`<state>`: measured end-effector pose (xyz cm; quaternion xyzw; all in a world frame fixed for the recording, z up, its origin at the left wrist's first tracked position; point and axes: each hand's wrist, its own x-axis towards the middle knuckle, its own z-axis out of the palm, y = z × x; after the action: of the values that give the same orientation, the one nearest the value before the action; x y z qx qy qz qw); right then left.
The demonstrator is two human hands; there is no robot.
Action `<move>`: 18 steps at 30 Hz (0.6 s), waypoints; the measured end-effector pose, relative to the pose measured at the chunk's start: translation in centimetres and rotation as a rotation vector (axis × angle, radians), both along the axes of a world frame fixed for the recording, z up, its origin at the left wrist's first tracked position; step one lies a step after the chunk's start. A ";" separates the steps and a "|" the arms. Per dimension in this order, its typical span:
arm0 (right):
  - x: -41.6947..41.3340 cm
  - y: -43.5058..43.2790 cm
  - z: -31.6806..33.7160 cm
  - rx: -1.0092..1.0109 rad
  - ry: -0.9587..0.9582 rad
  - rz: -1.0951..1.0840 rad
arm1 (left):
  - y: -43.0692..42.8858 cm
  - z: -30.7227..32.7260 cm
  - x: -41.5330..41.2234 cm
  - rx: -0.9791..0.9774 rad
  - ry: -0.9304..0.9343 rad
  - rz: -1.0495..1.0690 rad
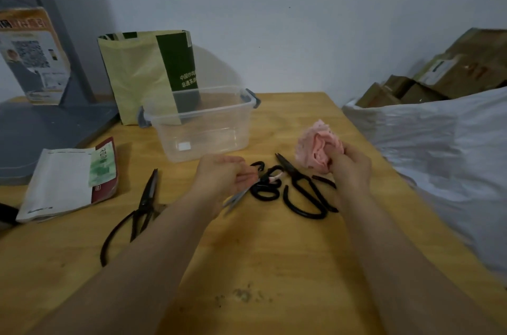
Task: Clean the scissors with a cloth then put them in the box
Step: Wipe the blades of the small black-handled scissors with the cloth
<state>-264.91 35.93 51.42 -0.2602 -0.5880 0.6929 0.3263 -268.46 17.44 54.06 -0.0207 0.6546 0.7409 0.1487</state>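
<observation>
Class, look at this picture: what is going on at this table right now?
A person's left hand grips a pair of silver-bladed, black-handled scissors, while the right hand holds a crumpled pink cloth. One pair of all-black scissors lies at the far left of the wooden table, and another all-black pair lies near the right hand. The clear plastic box behind holds no scissors yet.

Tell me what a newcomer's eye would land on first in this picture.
The crumpled pink cloth, gripped in the right hand at centre right, stands out against the wooden table. Beside it the left hand holds silver-bladed scissors with black handles, next to a larger black pair lying on the table. Just behind the hands sits a clear plastic box.
</observation>
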 end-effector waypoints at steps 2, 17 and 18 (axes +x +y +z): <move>0.3 0.4 0.0 -0.149 0.037 0.008 | 1.2 -0.6 -0.7 -0.100 0.032 -0.039; -0.4 0.3 0.2 -0.216 0.160 0.226 | 6.6 -0.4 -1.0 0.337 0.075 -0.133; -0.4 0.0 0.2 -0.190 0.165 0.274 | 6.5 -0.4 -0.7 0.375 0.064 -0.159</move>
<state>-265.30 35.91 51.65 -0.1496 -0.5209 0.8024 0.2499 -269.12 23.98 53.68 0.0828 0.5090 0.8361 0.1870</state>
